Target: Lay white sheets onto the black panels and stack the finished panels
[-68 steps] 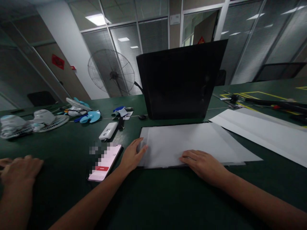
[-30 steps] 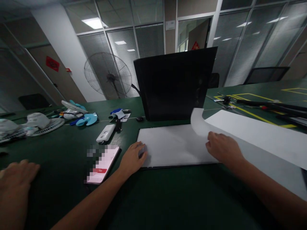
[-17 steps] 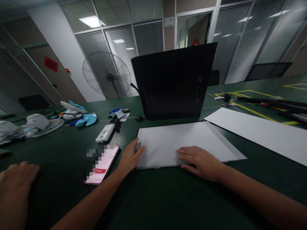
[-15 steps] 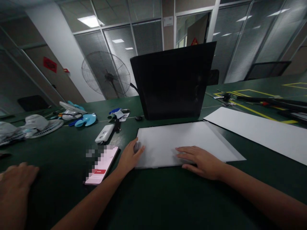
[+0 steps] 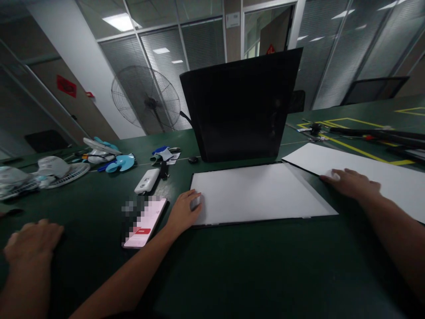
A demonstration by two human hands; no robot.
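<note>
A flat white sheet (image 5: 259, 192) lies on a thin dark-edged panel in front of me on the green table (image 5: 232, 274). My left hand (image 5: 183, 211) rests on the sheet's left edge, fingers spread flat. My right hand (image 5: 352, 182) lies palm down, fingers stretched, on the near corner of a second, larger white sheet (image 5: 381, 175) to the right. A tall black upright panel (image 5: 242, 106) stands just behind the flat sheet.
A phone (image 5: 146, 223) with a lit screen lies left of my left hand, a white device (image 5: 147, 180) beyond it. Another person's hand (image 5: 31, 241) rests at the far left. Fan parts (image 5: 109, 157) and a standing fan (image 5: 146, 99) sit farther back. Yellow floor-tape lines (image 5: 358, 150) and dark tools (image 5: 378, 137) are at right.
My right hand left the near edge of the flat sheet and moved right onto the corner of the larger sheet. The left hand stayed at the sheet's left edge.
</note>
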